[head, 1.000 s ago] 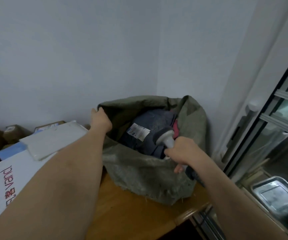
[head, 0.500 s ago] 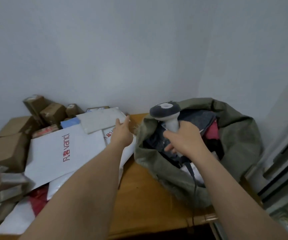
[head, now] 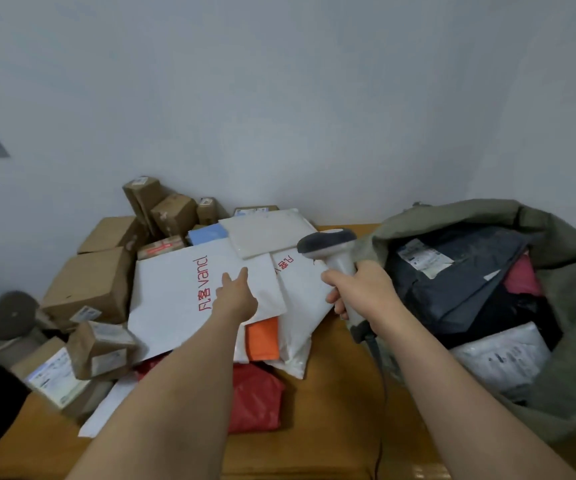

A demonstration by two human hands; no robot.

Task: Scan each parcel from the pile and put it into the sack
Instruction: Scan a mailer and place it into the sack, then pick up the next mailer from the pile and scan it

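Note:
A pile of parcels covers the left half of the wooden table (head: 331, 403). On top lies a large white mailer with red lettering (head: 182, 299). My left hand (head: 236, 296) reaches out over that mailer with fingers straight, holding nothing. My right hand (head: 362, 289) grips the handle of a grey barcode scanner (head: 331, 247), its head pointing left over the pile. The olive sack (head: 567, 237) stands open on the right, with a dark grey labelled bag (head: 459, 271) and a white bag (head: 501, 355) inside.
Brown cardboard boxes (head: 89, 282) stack at the back left against the wall. A pale flat mailer (head: 265, 233), an orange packet (head: 262, 337) and a red bag (head: 255, 400) lie in the pile. The scanner's cable (head: 380, 393) trails down over the table's front.
The view has swung left from the sack to the pile. My left hand let go of the sack's rim and moved out over the white mailer. My right hand brought the scanner left, out of the sack.

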